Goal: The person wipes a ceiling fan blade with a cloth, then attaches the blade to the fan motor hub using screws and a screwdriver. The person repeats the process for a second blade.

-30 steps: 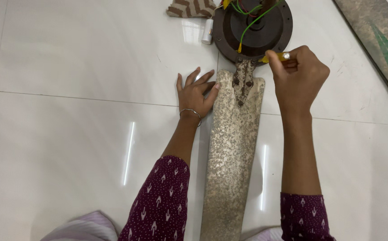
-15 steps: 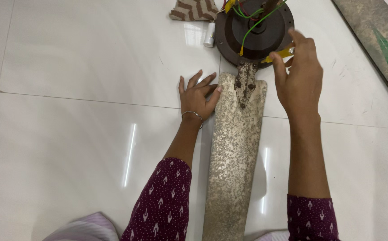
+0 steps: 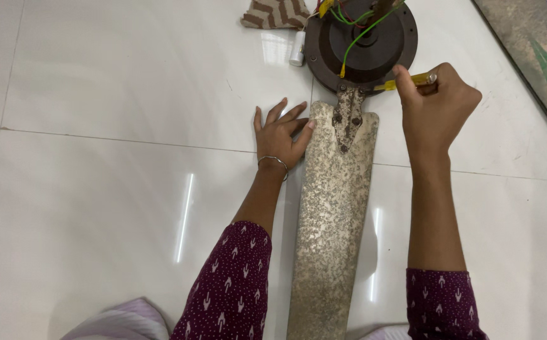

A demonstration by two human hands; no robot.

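A long speckled fan blade (image 3: pixel 333 214) lies on the white tiled floor, its dark bracket (image 3: pixel 349 116) joined to a round dark fan motor (image 3: pixel 364 41) with green, red and yellow wires. My left hand (image 3: pixel 279 135) rests flat with fingers spread on the floor, its thumb against the blade's left edge near the bracket. My right hand (image 3: pixel 437 110) is closed around a yellow-handled screwdriver (image 3: pixel 405 80), whose tip points at the motor's rim just right of the bracket.
A small white cylinder (image 3: pixel 297 49) and a brown-and-cream patterned cloth (image 3: pixel 276 12) lie left of the motor. A second worn blade (image 3: pixel 535 60) with a green mark runs along the right edge. Pale cloth (image 3: pixel 122 321) shows at the bottom.
My right hand opened its fingers half a second ago and has closed again on the screwdriver, shifting slightly right. My left hand and the blade stayed put.
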